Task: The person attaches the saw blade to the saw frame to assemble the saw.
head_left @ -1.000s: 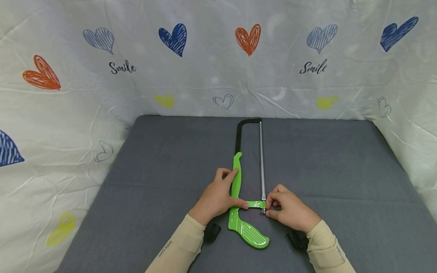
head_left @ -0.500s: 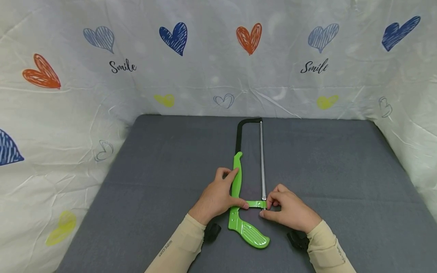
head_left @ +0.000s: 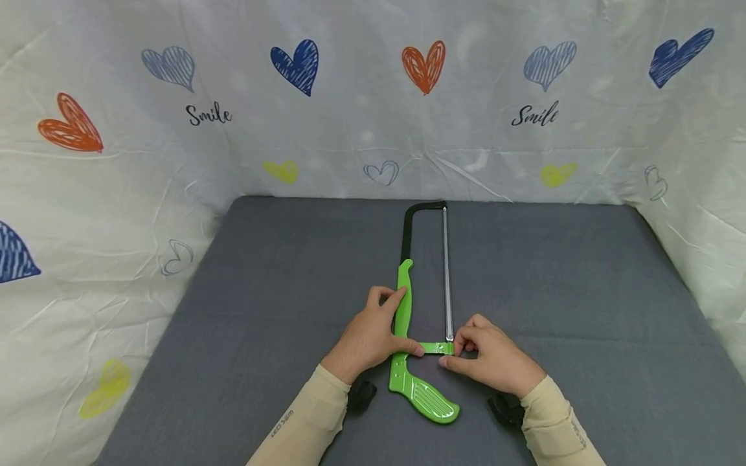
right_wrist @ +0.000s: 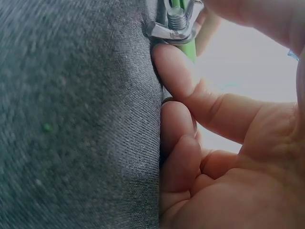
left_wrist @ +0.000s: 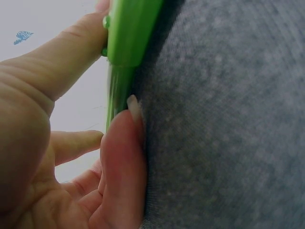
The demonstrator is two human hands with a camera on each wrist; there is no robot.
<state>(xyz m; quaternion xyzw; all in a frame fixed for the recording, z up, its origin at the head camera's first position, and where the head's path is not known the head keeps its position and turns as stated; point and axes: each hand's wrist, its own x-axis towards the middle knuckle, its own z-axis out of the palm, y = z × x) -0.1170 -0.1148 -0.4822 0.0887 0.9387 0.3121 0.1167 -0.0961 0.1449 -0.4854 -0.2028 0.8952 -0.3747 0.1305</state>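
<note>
A hacksaw (head_left: 434,395) with a green handle and black front frame lies flat on the grey cloth. Its silver blade (head_left: 447,272) runs along the right side. My left hand (head_left: 370,336) holds the green frame, thumb over the short crossbar and fingers at the outer edge. At the blade's near end, my right hand (head_left: 498,356) has thumb and index finger at a metal wing nut (right_wrist: 174,32), seen on its threaded bolt in the right wrist view. The thumb hides that nut in the head view. In the left wrist view, fingertips reach under the green frame (left_wrist: 133,33).
Grey cloth (head_left: 291,272) covers the table. Behind and beside it hangs a white sheet (head_left: 350,116) printed with hearts and the word Smile. Dark wrist devices (head_left: 362,396) sit under both sleeves.
My right thumb has slid left across the wing nut, now covering it in the head view. The left hand and the hacksaw stay in place.
</note>
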